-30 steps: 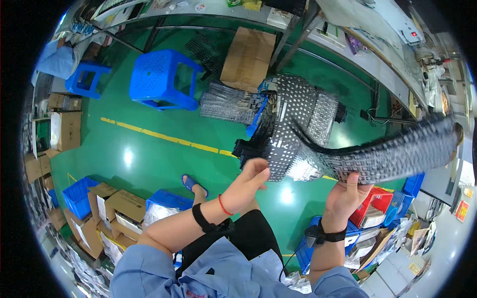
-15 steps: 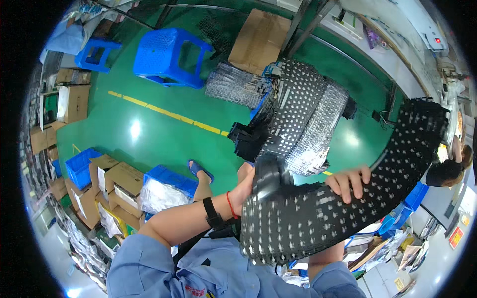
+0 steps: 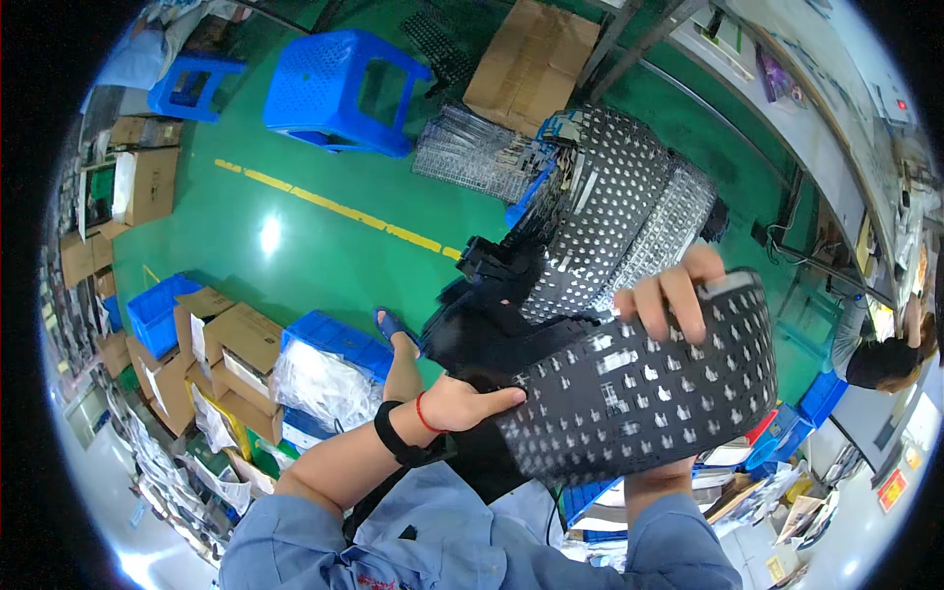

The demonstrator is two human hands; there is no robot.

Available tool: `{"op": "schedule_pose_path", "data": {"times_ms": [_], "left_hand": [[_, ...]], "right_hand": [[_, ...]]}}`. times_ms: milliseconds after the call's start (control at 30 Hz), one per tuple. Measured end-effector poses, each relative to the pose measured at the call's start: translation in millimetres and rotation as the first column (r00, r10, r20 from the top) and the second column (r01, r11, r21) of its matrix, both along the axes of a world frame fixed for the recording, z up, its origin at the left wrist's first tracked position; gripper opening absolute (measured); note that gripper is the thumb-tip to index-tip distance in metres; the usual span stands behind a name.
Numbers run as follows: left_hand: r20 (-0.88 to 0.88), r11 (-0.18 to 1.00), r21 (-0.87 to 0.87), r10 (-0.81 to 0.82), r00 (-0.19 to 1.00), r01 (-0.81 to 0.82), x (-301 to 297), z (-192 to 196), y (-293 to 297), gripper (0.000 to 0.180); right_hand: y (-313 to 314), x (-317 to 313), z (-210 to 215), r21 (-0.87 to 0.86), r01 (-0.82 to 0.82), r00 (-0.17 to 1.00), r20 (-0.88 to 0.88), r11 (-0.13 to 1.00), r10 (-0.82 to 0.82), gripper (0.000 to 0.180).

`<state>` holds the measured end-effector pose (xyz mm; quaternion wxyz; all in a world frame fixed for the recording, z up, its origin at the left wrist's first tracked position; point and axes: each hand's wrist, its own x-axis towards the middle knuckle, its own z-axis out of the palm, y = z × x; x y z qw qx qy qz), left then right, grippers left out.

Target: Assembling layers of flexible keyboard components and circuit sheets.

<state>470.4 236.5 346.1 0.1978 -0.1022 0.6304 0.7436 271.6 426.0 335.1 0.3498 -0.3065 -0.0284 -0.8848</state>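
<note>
You hold a black perforated tray [image 3: 639,393] in front of your chest, flexed into a shallow arch, its dotted face turned up toward the head camera. Its long axis runs from lower left, by your left hand [image 3: 472,401], up to the right, where your right hand [image 3: 669,290] has it. Left grip: closed on the tray's lower left edge, thumb lying along the top face, the other fingers hidden beneath. Right grip: clenched over the far upper edge, four fingers [image 3: 678,295] curled down onto the top face, palm and thumb out of sight behind the tray. Both hands thus hold the same sheet at opposite ends, left end lower and nearer your body, right end higher and farther out. The relation to note: the stack of similar perforated trays [image 3: 619,216] lies beyond the held tray, up and slightly left of it, just past its far edge, resting over a black frame [image 3: 492,270] on the green floor [image 3: 295,256]. Your right hand is the nearer one to that stack; the left is well apart from it. The stack's long axis slants in roughly the same sense as the held tray, judged loosely through lens bend. A second flat pile of wire-like trays [image 3: 472,157] lies farther left beside a cardboard box [image 3: 531,59]. A blue stool [image 3: 344,88] stands well off to the upper left.
</note>
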Motion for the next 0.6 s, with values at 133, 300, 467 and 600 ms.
{"op": "schedule_pose_path", "data": {"times_ms": [133,300,467,600], "left_hand": [[-0.288,0.918,-0.395,-0.148,0.946,0.023,3,-50,1,0.032],[-0.252,0.904,-0.288,0.247,0.936,-0.316,10,-108,50,0.06],[-0.479,0.933,-0.258,0.103,0.872,-0.252,-4,-113,46,0.06],[-0.419,0.765,-0.511,0.178,0.89,-0.393,5,-142,69,0.054]], "right_hand": [[50,11,-28,0.864,0.043,0.858,0.225,0.501,-0.462,0.059],[96,22,-72,0.948,-0.029,0.685,0.25,0.317,-0.684,0.054],[72,-6,-58,0.874,-0.079,0.579,0.432,0.48,-0.691,0.054],[66,-20,-102,0.997,0.058,0.658,-0.076,-0.05,-0.749,0.048]]}}
